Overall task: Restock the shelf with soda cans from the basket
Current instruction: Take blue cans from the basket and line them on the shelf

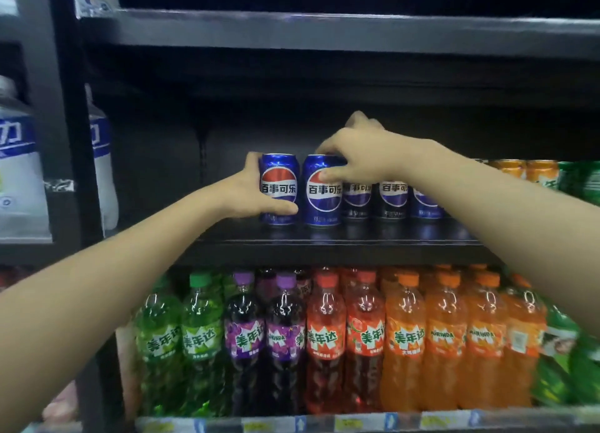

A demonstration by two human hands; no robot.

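1. Head view: a person's left hand grips the end can, thumb curled across its lower front and fingers wrapped behind its left side.
2. The right hand pinches the second can from above, thumb on its front near the top and fingers curled over the rim; the ends of those fingers are hidden behind the can.
3. Both blue cans stand upright on the middle shelf, just beside each other with a narrow gap between, their red, white and blue roundels facing out.
4. To the right of the second can, three more blue cans stand in the same row, set slightly farther back and partly covered by the right forearm.
5. Farther right of that row, beyond the forearm, stand orange cans and then green cans at the frame's edge.
6. To the left of the end can the middle shelf is dark and bare as far as the black upright.
7. Beyond that upright, large white bottles with blue labels stand in the neighbouring bay.
8. Below the middle shelf, a lower tier holds soda bottles in colour blocks: green bottles under the left forearm, purple bottles beneath the end can, red bottles beneath the second can, and orange bottles farther right.
9. Price tags line the front edge of that lower tier.
10. Above the middle shelf, an upper shelf board runs across in shadow.
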